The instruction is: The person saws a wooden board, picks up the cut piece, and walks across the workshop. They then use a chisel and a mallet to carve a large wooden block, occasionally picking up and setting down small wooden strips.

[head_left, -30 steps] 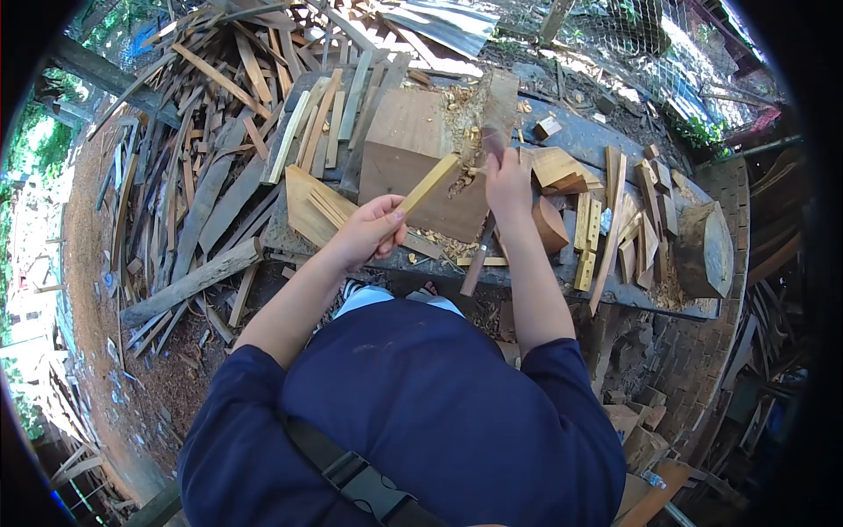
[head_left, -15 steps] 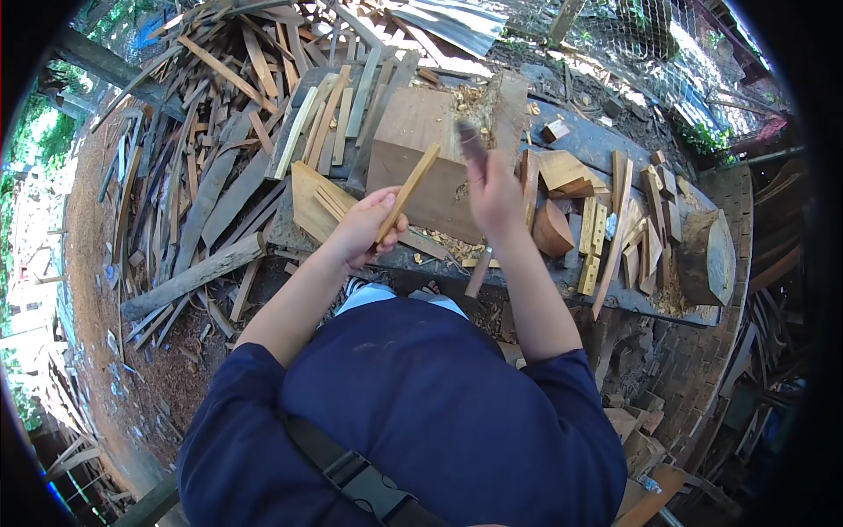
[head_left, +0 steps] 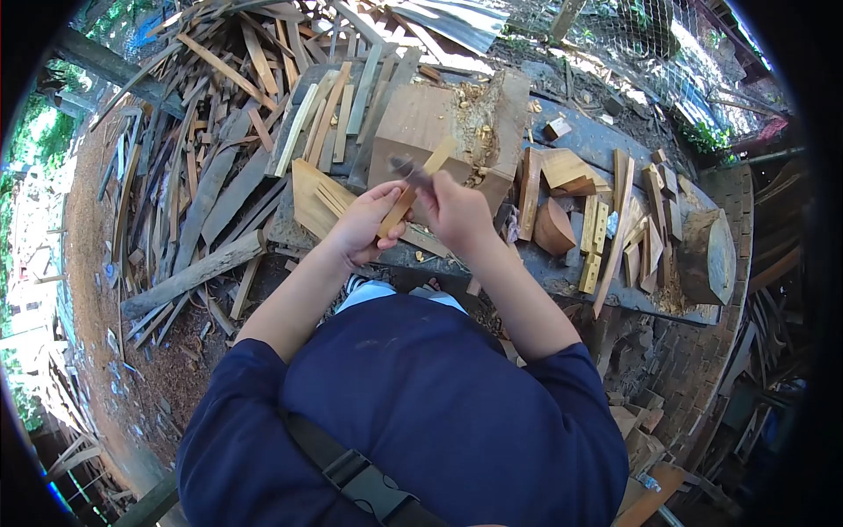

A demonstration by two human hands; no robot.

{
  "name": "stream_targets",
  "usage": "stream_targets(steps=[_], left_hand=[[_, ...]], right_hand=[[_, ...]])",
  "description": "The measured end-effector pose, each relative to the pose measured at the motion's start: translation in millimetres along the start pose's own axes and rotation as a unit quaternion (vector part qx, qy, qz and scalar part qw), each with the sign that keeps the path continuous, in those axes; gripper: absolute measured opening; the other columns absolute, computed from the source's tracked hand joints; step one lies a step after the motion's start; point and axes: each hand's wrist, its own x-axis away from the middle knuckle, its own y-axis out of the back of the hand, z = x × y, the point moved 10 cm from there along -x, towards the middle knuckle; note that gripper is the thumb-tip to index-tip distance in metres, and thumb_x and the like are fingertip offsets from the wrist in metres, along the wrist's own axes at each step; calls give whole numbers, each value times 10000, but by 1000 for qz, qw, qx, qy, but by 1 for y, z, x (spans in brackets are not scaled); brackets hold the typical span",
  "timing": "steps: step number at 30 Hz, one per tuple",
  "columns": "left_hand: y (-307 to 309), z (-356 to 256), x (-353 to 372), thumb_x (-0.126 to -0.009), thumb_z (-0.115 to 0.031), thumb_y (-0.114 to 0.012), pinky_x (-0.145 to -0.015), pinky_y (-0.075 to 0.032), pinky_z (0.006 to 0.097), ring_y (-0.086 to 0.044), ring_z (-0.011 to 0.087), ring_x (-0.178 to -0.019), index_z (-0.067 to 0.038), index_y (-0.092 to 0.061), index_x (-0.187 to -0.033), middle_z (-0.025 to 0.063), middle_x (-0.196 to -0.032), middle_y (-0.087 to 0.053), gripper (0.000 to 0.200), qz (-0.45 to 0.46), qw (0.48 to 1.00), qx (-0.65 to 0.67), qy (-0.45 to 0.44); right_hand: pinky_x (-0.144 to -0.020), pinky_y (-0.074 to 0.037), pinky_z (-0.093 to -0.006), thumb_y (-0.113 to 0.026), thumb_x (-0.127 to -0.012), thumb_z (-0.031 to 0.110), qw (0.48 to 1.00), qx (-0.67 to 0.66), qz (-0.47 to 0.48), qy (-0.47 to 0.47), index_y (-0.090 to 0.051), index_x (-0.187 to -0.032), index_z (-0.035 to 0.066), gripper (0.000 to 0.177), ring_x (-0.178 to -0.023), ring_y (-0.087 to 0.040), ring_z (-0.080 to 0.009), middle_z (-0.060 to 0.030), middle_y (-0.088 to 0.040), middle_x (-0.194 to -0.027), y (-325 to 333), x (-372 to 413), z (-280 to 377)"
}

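Note:
My left hand point(head_left: 369, 220) is closed around the lower end of a slim wooden strip point(head_left: 397, 213), which slants up and to the right. My right hand point(head_left: 455, 211) grips what looks like a long-handled knife point(head_left: 408, 169). Its dark blade is blurred by motion and lies across the strip just above my left fingers. Most of the handle is hidden by my right hand and forearm. Behind both hands stands a large squared wooden block point(head_left: 417, 123) with shavings on top.
The low workbench point(head_left: 571, 279) carries a half-round wood piece point(head_left: 554, 227), drilled yellow blocks point(head_left: 594, 241), narrow offcuts point(head_left: 615, 228) and a log stump point(head_left: 708, 256). A big heap of scrap wood point(head_left: 202, 167) lies to the left. A wire fence point(head_left: 645, 31) stands at the back.
My right hand has swung left and down, bringing the knife from above the block onto the strip. My left hand and the strip have hardly moved.

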Motion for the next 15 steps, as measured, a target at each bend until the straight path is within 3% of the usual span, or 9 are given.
stream_targets(steps=[1, 2, 5, 7, 8, 10, 11, 13, 15], left_hand=[[6, 1, 1, -942, -214, -339, -331, -349, 159, -438, 73, -466, -59, -400, -1192, 75, -807, -499, 301, 0, 1000, 1, 2], [7, 2, 1, -941, -221, -344, -333, -349, 161, -440, 75, -473, -67, -400, -1192, 73, -805, -496, 300, 31, 999, -2, 11], [-1, -3, 7, -938, -231, -359, -335, -352, 164, -444, 79, -480, -79, -399, -1195, 70, -797, -494, 302, 69, 997, 31, 8], [-8, -3, 8, -935, -234, -369, -336, -354, 166, -446, 79, -480, -83, -397, -1198, 69, -791, -496, 304, 71, 994, 80, -5], [-1, -8, 5, -934, -237, -374, -334, -348, 164, -440, 77, -472, -83, -395, -1199, 63, -770, -496, 308, 8, 997, 67, -37], [6, -18, -1, -932, -241, -379, -332, -343, 162, -435, 75, -464, -82, -393, -1201, 56, -750, -497, 312, -52, 995, 53, -71], [7, -15, -3, -932, -235, -381, -332, -338, 159, -425, 72, -453, -78, -394, -1201, 48, -728, -495, 313, -58, 996, 45, -56], [12, -12, -4, -932, -229, -382, -331, -332, 155, -416, 69, -442, -73, -395, -1202, 40, -706, -492, 313, -65, 996, 37, -41], [6, -1, -6, -933, -214, -376, -331, -317, 149, -401, 62, -430, -57, -387, -1217, 32, -677, -484, 325, 4, 1000, -7, 0]], right_hand=[[-551, -424, -483, -442, -876, 277, 999, 45, 14, -21, -446, -884, 43, 235, -647, -563, -405, -203, -565, -656, -8, -5, -10], [-547, -424, -478, -458, -869, 274, 988, 92, -6, -122, -445, -872, 36, 239, -651, -566, -393, -211, -559, -669, 1, -16, -43], [-549, -426, -458, -473, -866, 238, 976, 108, -64, -180, -448, -857, 25, 214, -668, -571, -384, -212, -562, -682, 29, -28, -90], [-560, -429, -432, -482, -861, 196, 983, 5, -165, -85, -453, -846, 20, 179, -693, -576, -376, -206, -561, -676, 53, -19, -66], [-560, -429, -432, -482, -861, 196, 983, 4, -161, -85, -453, -846, 20, 179, -693, -576, -376, -206, -561, -676, 52, -12, -58], [-548, -426, -416, -493, -851, 162, 985, -106, -102, -92, -460, -850, 28, 138, -664, -577, -370, -186, -555, -652, 36, -4, -37], [-548, -426, -416, -493, -851, 162, 985, -106, -100, -93, -460, -850, 28, 138, -664, -577, -370, -186, -555, -652, 33, 3, -28], [-540, -429, -426, -509, -842, 177, 996, -81, 1, 45, -458, -851, 33, 153, -641, -578, -364, -180, -550, -639, 9, 9, 16], [-538, -430, -435, -506, -844, 188, 999, -20, 0, 40, -454, -847, 36, 161, -640, -577, -367, -182, -555, -647, -2, 6, 10]])
